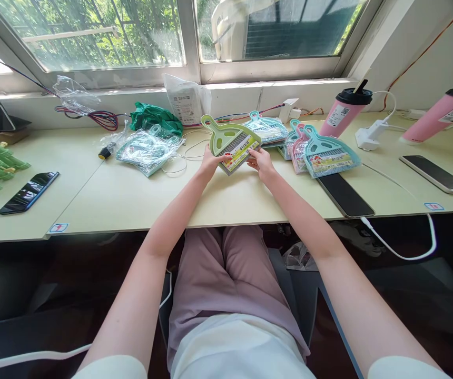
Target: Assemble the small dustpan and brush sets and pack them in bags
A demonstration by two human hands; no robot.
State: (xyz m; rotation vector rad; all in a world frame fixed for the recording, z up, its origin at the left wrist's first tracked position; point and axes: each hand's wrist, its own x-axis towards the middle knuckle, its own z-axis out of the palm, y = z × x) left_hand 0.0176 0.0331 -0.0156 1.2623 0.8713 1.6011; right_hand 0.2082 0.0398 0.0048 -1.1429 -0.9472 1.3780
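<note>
A green mini dustpan and brush set [232, 139] with a printed label is held up over the table, its looped handle pointing to the upper left. My left hand [212, 162] grips its lower left edge, thumb on the label. At the right edge, my right hand [262, 162] pinches the set's corner between thumb and fingers. Just right of my hands lie more dustpan sets, a blue one [329, 152] overlapping a pink one [299, 152]. Another pile of blue sets [266, 128] is behind my right hand.
Left of my hands lie clear-wrapped packets [149, 150] and a green plastic bag [155, 118]. Phones [347, 195] rest on the table [226, 210], one under the blue dustpan set. Pink cups [345, 113] and a white power adapter [372, 134] stand at right; a charging cable [404, 257] hangs over the edge.
</note>
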